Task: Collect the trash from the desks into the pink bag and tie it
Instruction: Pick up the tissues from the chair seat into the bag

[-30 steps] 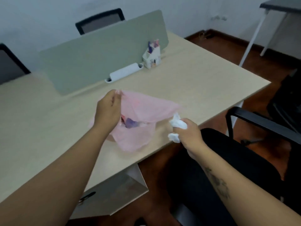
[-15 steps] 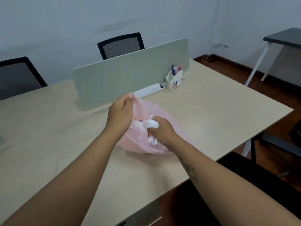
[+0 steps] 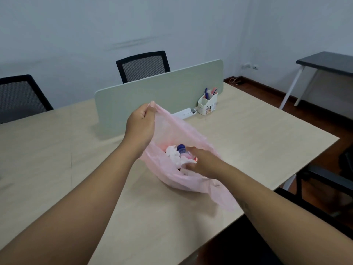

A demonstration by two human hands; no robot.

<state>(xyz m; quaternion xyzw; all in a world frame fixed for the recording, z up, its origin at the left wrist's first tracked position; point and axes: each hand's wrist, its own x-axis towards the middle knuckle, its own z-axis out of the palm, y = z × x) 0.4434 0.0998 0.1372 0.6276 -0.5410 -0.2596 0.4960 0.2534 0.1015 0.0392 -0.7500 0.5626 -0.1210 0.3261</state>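
A thin pink plastic bag (image 3: 183,134) rests on the light wooden desk (image 3: 257,134) with its mouth held wide. My left hand (image 3: 141,125) pinches the bag's rim and lifts it up. My right hand (image 3: 202,161) reaches down inside the bag, fingers curled against crumpled white tissue (image 3: 173,153). A small bottle with a blue cap (image 3: 181,148) and a red-labelled item lie in the bag too. Whether the right hand still grips the tissue is unclear.
A pale green divider panel (image 3: 162,94) stands behind the bag, with a white power strip (image 3: 183,112) and a white pen holder (image 3: 207,103) at its foot. Black mesh chairs (image 3: 143,64) sit behind the desk, another black chair (image 3: 324,188) at the right, and a dark side table (image 3: 328,62) far right.
My right hand carried the white tissue from the desk's edge into the bag. The left hand raised the bag's rim higher. The camera view lifted toward the wall.
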